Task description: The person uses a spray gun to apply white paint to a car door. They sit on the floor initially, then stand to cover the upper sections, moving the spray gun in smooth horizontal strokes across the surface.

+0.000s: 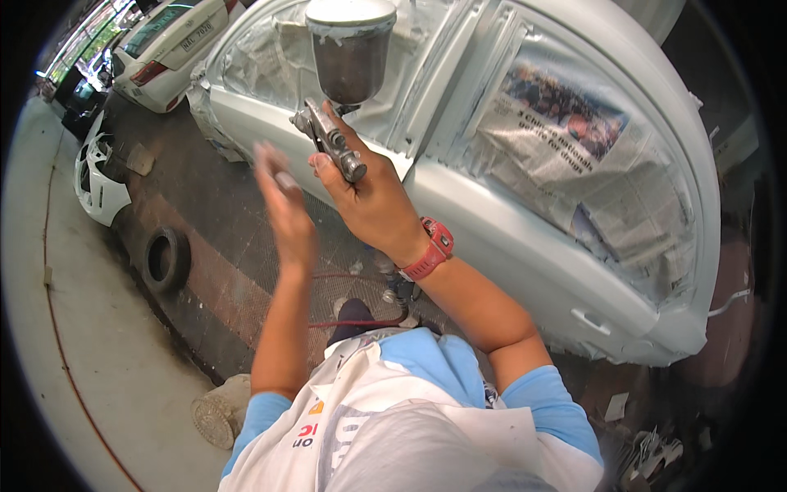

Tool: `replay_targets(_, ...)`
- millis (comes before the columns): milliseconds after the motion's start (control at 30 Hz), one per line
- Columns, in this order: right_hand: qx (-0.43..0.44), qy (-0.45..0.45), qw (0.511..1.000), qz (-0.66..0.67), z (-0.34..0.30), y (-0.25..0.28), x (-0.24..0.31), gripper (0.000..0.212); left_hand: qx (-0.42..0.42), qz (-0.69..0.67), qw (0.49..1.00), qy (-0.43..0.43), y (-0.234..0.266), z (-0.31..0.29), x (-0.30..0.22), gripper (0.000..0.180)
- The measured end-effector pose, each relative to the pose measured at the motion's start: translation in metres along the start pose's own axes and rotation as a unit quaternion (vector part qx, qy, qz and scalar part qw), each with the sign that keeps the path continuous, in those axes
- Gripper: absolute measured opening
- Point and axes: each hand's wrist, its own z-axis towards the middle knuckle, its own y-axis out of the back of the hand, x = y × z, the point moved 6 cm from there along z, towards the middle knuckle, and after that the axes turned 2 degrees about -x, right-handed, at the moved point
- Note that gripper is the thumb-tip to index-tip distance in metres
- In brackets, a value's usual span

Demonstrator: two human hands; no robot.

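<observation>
I'm seeing right hand (pixel 375 195) gripping spray gun (pixel 332 135), blurred left hand (pixel 287 205) extending empty fingers; overtilting risks cup (pixel 351 64) dripping onto car body (pixel 508 225).

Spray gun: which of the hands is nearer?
Right. The right hand grips the spray gun; the left hand, blurred, is apart from it, to its left.

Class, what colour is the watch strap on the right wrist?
Red; the watch strap shows best in the head view.

The left hand (pixel 287 205) is blurred in outline.
</observation>
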Motion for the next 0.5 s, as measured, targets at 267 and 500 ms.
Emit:
replay_targets(267, -0.061, 0.078, 0.995, -0.035, 0.154, 0.054, 0.047, 0.045, 0.425, 0.1, 0.836, 0.333, 0.002, -0.209, 0.1, 0.062)
replay_targets(500, -0.185, 0.123, 0.971, -0.093, 0.331, 0.151, 0.119, 0.035, 0.162, 0.263, 0.892, 0.331, 0.129, -0.176, 0.186, 0.025)
